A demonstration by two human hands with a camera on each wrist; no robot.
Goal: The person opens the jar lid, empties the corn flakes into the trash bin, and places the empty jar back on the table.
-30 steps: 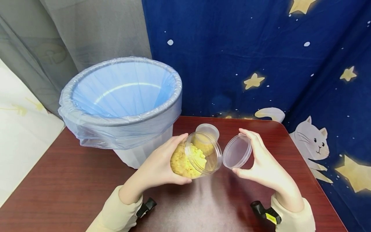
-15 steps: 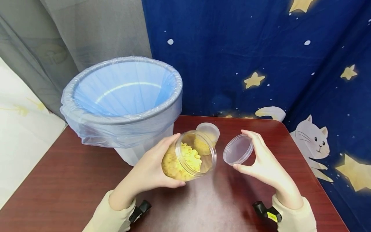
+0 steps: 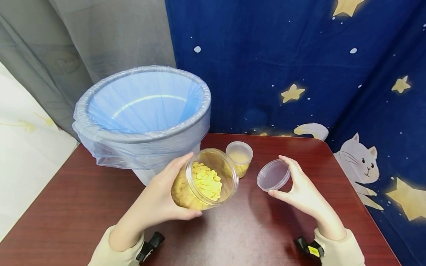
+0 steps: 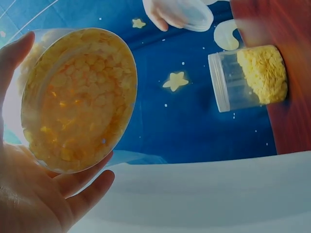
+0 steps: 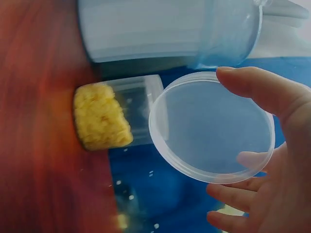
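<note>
My left hand (image 3: 159, 201) grips a clear plastic jar (image 3: 229, 177) round its side and holds it tilted, its uncovered mouth facing right and toward me. Yellow flakes (image 3: 207, 181) lie heaped inside; the left wrist view shows them through the jar's base (image 4: 80, 102). My right hand (image 3: 304, 188) pinches a translucent round lid (image 3: 273, 176) by its edge, thumb on one side and fingers on the other, apart from the jar. Behind them on the table stands a second jar (image 3: 241, 170), upright and lidded, partly filled with the same yellow flakes.
A large white bin (image 3: 146, 175) lined with a blue plastic bag (image 3: 100, 149) stands at the back left, close by the left hand. The dark red table (image 3: 66, 207) ends at a blue star-patterned curtain (image 3: 253, 74) behind. A grey curtain (image 3: 113, 33) hangs at the left.
My left hand has drawn the open jar left and toward me, away from the lid, uncovering more of the second jar. The right hand with the lid has shifted only slightly.
</note>
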